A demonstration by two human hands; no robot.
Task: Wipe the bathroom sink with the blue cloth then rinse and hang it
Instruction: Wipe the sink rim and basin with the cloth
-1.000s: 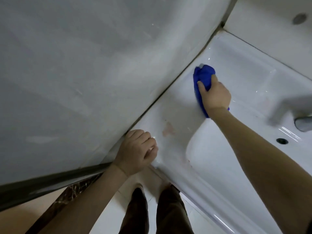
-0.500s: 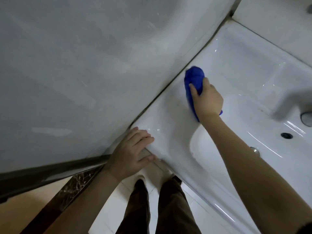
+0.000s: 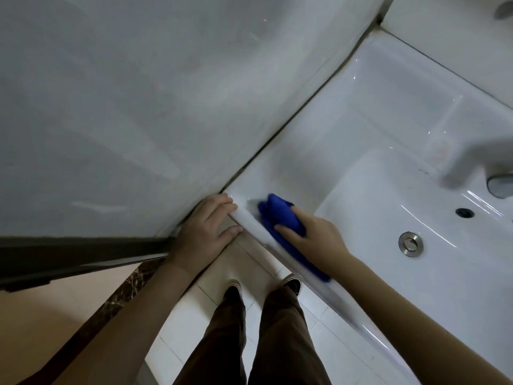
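Grey, glossy wall (image 3: 138,107) filled the upper left of the view and met a white ceramic sink (image 3: 369,126) along a dark seam running diagonally. At the sink's near left corner lay the blue cloth (image 3: 277,215) — bunched into a thick wad on the front rim, with a narrower tail trailing back along that rim under the wrist and forearm. The right hand (image 3: 313,237) sat on top of the wad, thumb and fingers curled round it and pressing it down onto the ceramic. Blur smeared the rim just beside the cloth. The left hand (image 3: 204,232) rested at the very corner where wall and sink met, its fingers straight and relaxed, laid against the edge of the rim and holding nothing — just beside the cloth, yet apart from it.

Inside the basin, a round metal drain plug (image 3: 410,243) sat well to the right of the hands. A small dark overflow hole (image 3: 464,212) lay above it, and the end of a tap (image 3: 499,186) showed at the right border, partly cut off. Below the rim, the person's legs in brown trousers (image 3: 230,343) stood on a pale tiled floor (image 3: 191,309), with dark shoes (image 3: 233,287) pointing towards the sink. A dark marbled strip (image 3: 122,293) ran diagonally at lower left, beneath a dark bar (image 3: 69,254).
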